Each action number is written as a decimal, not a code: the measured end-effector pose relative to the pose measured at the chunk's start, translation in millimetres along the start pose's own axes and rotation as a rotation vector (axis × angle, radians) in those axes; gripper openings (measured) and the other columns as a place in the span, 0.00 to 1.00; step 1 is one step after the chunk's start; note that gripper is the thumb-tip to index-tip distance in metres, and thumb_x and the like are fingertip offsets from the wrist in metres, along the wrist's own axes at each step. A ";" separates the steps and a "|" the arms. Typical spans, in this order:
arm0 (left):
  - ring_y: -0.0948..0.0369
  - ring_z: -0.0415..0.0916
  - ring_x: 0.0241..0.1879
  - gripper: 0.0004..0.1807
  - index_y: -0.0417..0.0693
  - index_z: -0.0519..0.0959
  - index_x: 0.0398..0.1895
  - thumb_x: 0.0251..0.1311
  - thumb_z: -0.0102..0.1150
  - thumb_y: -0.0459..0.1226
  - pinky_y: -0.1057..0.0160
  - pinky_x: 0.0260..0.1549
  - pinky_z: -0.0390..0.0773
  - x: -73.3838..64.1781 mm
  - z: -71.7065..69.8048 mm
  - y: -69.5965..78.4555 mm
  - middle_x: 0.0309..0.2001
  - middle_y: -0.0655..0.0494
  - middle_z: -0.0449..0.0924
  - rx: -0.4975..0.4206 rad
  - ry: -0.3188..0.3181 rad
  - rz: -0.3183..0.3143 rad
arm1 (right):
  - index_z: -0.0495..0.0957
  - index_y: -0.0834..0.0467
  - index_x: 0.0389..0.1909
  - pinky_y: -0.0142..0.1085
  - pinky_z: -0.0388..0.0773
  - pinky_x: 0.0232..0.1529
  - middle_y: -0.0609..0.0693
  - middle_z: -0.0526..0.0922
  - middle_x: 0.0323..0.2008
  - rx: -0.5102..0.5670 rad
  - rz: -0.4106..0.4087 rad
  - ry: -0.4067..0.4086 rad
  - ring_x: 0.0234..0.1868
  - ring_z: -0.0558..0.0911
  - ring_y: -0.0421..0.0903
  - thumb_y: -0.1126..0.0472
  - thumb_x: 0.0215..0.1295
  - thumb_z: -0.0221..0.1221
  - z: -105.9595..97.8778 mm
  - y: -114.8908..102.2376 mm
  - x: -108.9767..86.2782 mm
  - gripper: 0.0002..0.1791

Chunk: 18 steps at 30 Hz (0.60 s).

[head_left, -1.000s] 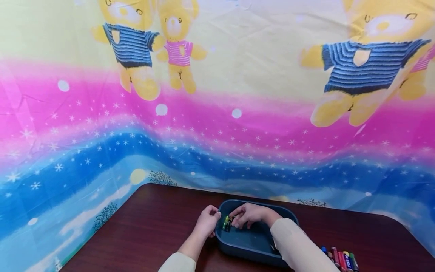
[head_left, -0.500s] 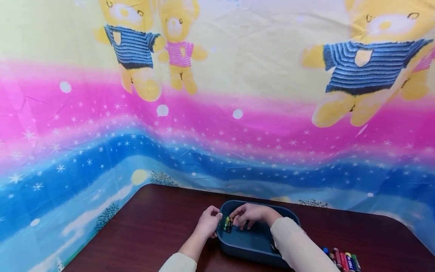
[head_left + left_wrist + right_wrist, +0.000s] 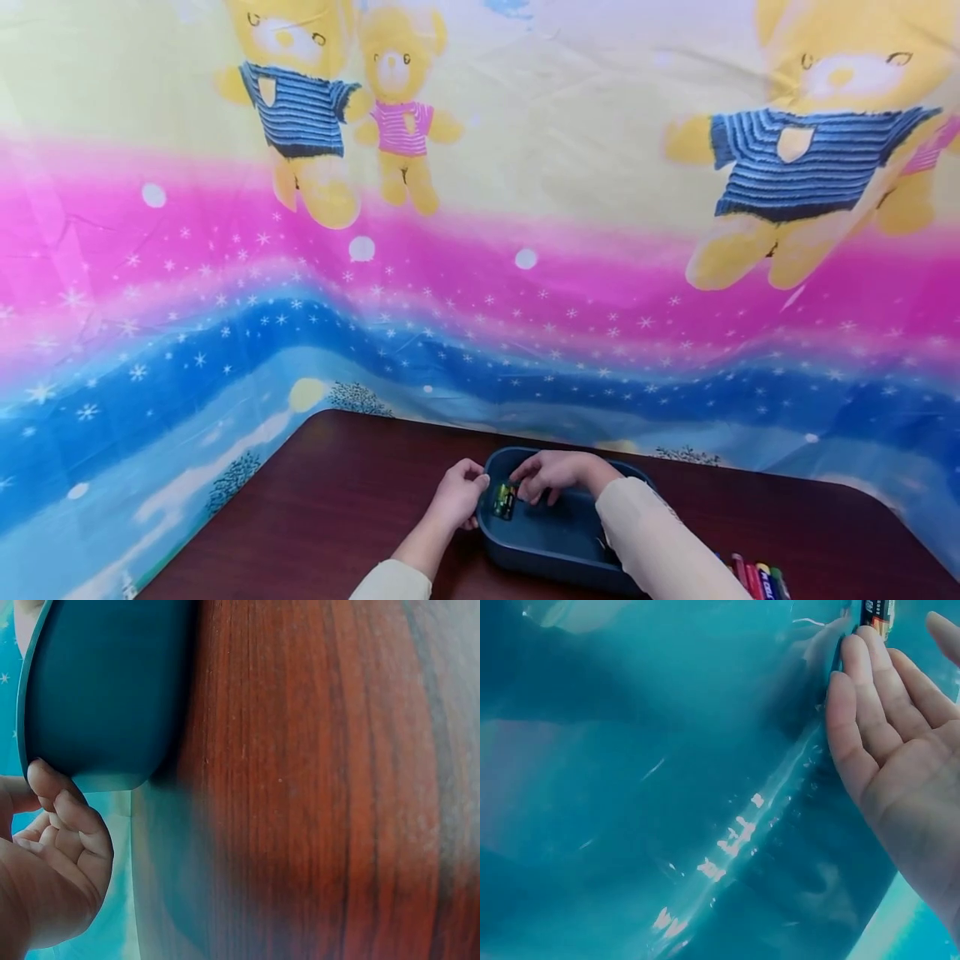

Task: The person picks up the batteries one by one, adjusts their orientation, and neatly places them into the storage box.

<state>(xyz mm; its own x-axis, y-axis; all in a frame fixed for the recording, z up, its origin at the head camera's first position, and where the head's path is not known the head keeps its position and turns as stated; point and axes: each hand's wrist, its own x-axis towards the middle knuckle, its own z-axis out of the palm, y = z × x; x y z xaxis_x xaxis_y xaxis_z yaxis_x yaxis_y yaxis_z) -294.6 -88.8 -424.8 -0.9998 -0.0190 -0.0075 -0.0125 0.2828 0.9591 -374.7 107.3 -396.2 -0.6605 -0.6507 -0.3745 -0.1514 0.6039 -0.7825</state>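
Observation:
A dark blue-grey plastic basin (image 3: 558,557) stands on the table. My left hand (image 3: 459,493) pinches its left rim; in the left wrist view the thumb and curled fingers meet at the edge of the basin wall (image 3: 105,690). Several small green-and-black batteries (image 3: 503,502) lie side by side inside, at the basin's left end. My right hand (image 3: 551,475) reaches into the basin just right of them, holding none. In the right wrist view its slightly bent fingertips are right at the end of one battery (image 3: 879,616).
Several coloured batteries (image 3: 759,577), red, blue and green, lie in a row on the brown wooden table (image 3: 352,500), right of the basin and partly behind the right sleeve (image 3: 660,533). A bear-printed cloth (image 3: 450,333) hangs behind and left of the table.
My right fingertips have drawn slightly away from the batteries in the basin, which now show more fully. The left hand stays at the rim. The head view has tilted up slightly.

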 end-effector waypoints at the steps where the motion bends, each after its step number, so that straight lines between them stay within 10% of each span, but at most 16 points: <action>1: 0.61 0.63 0.08 0.06 0.42 0.72 0.40 0.65 0.50 0.35 0.67 0.08 0.68 0.2 1.0 -0.3 0.25 0.42 0.73 -0.003 -0.005 0.000 | 0.70 0.62 0.58 0.46 0.77 0.42 0.52 0.80 0.44 0.003 0.001 0.000 0.40 0.80 0.47 0.62 0.61 0.56 -0.8 1.0 -2.2 0.23; 10: 0.61 0.64 0.09 0.10 0.39 0.72 0.44 0.67 0.47 0.37 0.67 0.10 0.68 -0.6 2.0 -0.5 0.28 0.42 0.73 -0.020 -0.066 0.004 | 0.66 0.65 0.61 0.47 0.76 0.45 0.56 0.79 0.46 0.105 -0.122 0.107 0.46 0.79 0.52 0.59 0.66 0.54 -26.8 -7.1 -53.2 0.25; 18: 0.61 0.65 0.10 0.15 0.39 0.67 0.53 0.69 0.44 0.40 0.67 0.12 0.71 -1.4 -10.3 2.7 0.22 0.45 0.70 -0.018 -0.160 -0.032 | 0.71 0.62 0.58 0.48 0.74 0.47 0.57 0.81 0.45 0.037 -0.220 0.392 0.50 0.76 0.57 0.53 0.66 0.54 -58.4 -0.2 -117.8 0.23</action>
<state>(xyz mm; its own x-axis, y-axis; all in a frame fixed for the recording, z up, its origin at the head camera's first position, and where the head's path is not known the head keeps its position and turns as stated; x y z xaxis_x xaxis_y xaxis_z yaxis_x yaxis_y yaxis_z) -293.0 -97.9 -419.3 -0.9887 0.1255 -0.0815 -0.0455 0.2668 0.9627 -339.8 210.7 -323.0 -0.8452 -0.5343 0.0137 -0.2975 0.4490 -0.8426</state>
